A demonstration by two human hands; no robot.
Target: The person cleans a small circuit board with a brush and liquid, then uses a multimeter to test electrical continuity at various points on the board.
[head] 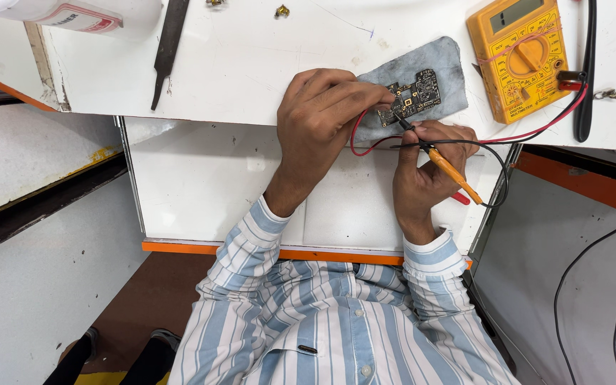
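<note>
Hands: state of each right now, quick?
Left hand: closed, pinching the circuit board on the grey cloth.
Right hand: closed, holding an orange probe.

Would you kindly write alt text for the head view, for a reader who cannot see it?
Seen from above, a person's left hand steadies a small circuit board on a grey cloth, while the right hand presses an orange probe to it. A yellow meter sits on the white table nearby.

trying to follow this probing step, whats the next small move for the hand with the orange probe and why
Probably a slight nudge of the orange probe tip along the circuit board to the next contact. The right hand holds it pen-style with the tip at the board's lower left edge, the left hand pins the board on the grey cloth, and the yellow multimeter sits wired beside it.
</note>
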